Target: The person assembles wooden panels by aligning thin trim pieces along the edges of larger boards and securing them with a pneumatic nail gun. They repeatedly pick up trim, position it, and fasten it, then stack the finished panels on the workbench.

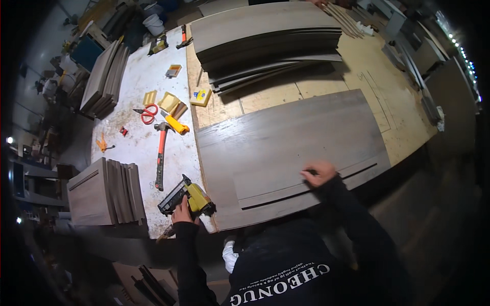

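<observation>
My left hand (182, 213) is at the near edge of the white table, its fingers round a yellow-green and black nail gun (196, 198). A large grey-brown wood panel (286, 148) lies flat in front of me, with a long dark slot near its front edge. Over the panel, close to that slot, my right hand (323, 174) is closed in a pinch. Something small and dark shows at its fingertips, too small to name. A claw hammer (161, 153) with a red and black handle lies just beyond the nail gun.
Red-handled scissors (148, 114), a yellow utility knife (176, 124) and a yellow box (200, 97) lie farther back. A tall stack of boards (265, 30) stands behind the panel. More panels lean at the left, (92, 196) near and far. A second nail gun (158, 46) lies at the back.
</observation>
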Action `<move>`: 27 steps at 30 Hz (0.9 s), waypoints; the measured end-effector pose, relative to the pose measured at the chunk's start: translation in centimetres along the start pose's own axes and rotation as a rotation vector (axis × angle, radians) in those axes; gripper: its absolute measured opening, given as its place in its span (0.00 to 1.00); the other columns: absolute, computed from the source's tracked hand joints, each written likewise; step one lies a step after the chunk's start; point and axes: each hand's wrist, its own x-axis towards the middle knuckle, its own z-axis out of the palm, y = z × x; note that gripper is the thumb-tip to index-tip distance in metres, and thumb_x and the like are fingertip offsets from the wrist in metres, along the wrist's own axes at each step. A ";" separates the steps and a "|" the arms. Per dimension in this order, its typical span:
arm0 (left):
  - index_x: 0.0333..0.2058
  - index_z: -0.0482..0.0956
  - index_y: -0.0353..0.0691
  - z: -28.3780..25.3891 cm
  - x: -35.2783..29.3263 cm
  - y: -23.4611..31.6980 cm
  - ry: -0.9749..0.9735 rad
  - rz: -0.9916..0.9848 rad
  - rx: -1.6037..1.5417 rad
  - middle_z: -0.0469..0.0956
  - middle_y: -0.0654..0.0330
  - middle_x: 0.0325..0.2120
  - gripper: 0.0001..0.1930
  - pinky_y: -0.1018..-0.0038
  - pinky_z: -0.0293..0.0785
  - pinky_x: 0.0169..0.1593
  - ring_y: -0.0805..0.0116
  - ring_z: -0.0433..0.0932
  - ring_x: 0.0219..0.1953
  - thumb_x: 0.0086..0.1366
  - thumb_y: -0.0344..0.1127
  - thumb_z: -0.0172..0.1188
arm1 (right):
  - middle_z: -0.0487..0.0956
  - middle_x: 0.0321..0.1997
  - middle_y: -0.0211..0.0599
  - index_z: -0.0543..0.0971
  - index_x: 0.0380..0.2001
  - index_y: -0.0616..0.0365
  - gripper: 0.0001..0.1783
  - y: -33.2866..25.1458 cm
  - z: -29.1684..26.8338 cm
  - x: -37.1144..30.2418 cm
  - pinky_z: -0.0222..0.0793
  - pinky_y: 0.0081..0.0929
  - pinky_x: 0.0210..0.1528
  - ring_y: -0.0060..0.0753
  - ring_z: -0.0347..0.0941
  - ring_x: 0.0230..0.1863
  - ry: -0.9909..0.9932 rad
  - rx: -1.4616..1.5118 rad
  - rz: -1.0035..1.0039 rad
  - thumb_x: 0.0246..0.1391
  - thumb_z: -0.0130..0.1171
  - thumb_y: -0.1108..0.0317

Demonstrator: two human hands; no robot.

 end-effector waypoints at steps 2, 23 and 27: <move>0.57 0.55 0.47 0.5 1.5 0.7 0.019 0.055 -0.014 0.68 0.51 0.36 0.46 0.58 0.66 0.43 0.49 0.68 0.42 0.35 0.32 0.66 | 0.73 0.22 0.34 0.74 0.23 0.53 0.06 -1.6 3.1 1.8 0.66 0.30 0.27 0.39 0.71 0.24 -0.024 0.006 -0.013 0.38 0.60 0.68; 0.35 0.75 0.39 -9.7 -0.9 8.4 -0.496 0.262 -0.403 0.77 0.52 0.20 0.20 0.69 0.74 0.31 0.52 0.77 0.26 0.40 0.38 0.63 | 0.69 0.47 0.38 0.73 0.37 0.53 0.20 -0.5 11.4 7.5 0.52 0.39 0.58 0.40 0.61 0.54 0.154 -0.089 0.045 0.36 0.62 0.63; 0.35 0.75 0.39 -9.6 -0.3 10.1 -0.568 0.305 -0.382 0.76 0.51 0.20 0.19 0.69 0.74 0.30 0.52 0.77 0.25 0.40 0.37 0.62 | 0.69 0.47 0.38 0.74 0.37 0.52 0.20 -0.2 11.6 7.3 0.51 0.39 0.58 0.39 0.62 0.54 0.157 -0.075 0.065 0.35 0.62 0.62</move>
